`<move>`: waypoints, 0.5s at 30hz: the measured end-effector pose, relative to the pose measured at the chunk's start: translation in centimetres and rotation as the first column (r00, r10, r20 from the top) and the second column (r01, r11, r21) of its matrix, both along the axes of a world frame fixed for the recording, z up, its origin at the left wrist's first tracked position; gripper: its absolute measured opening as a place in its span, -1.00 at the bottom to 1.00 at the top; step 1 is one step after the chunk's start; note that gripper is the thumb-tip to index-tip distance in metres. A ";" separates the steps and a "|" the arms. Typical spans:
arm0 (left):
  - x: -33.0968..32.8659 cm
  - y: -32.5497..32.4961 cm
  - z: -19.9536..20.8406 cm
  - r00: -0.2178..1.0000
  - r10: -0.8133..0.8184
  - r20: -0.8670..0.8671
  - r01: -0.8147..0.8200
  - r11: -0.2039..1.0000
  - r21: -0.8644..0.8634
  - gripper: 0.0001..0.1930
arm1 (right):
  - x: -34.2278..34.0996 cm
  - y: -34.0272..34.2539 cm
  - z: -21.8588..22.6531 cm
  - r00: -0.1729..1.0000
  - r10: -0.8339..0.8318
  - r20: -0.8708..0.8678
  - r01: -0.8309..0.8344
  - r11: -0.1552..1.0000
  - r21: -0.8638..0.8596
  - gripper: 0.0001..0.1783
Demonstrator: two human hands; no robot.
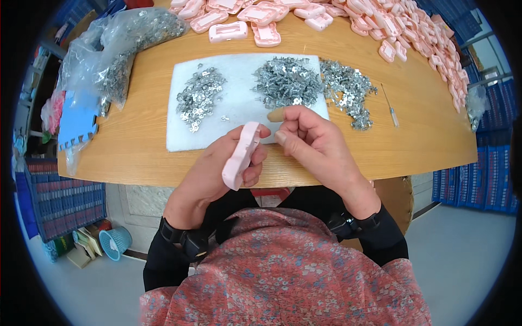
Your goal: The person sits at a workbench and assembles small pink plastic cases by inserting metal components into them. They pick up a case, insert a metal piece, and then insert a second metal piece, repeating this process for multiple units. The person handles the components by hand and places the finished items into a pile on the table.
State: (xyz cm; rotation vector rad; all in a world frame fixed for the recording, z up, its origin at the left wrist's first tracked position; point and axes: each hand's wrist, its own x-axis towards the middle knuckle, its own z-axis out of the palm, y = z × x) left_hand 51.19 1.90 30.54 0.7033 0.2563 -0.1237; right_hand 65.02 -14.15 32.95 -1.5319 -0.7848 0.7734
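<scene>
My left hand (209,163) grips a pale pink plastic shell (242,155), tilted on its edge above the table's near side. Close by on the right is my right hand (322,145), apart from the shell. Its thumb and forefinger are spread, and a tan finger cot (276,115) covers the forefinger's tip. The other fingers curl inward, so whether something small lies in them is hidden. Beyond both hands, a white foam sheet (236,68) carries a smaller pile of metal clips (200,98) at left and a larger metal pile (288,81) at right.
More metal pieces (348,92) lie right of the foam, beside a thin screwdriver-like tool (390,106). Pink shells (261,13) heap along the table's far and right edges. At left sit a clear bag of metal parts (117,54) and a blue foam mat (76,122).
</scene>
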 end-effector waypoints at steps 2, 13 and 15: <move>0.1 0.1 -0.1 1.000 -0.013 0.023 0.015 0.999 -0.047 -0.56 | -0.1 0.0 -0.3 1.000 0.031 0.004 -0.031 0.999 -0.005 -0.73; -0.1 -0.6 -0.3 0.996 -0.082 0.019 0.084 0.983 -0.163 -0.60 | 0.7 0.0 -0.7 0.996 0.066 -0.054 -0.071 0.993 -0.096 -0.82; -0.3 -0.6 -0.3 0.997 -0.072 0.034 0.078 0.970 -0.231 -0.60 | 0.7 -0.3 -0.6 0.996 0.044 -0.072 -0.048 0.997 -0.059 -0.75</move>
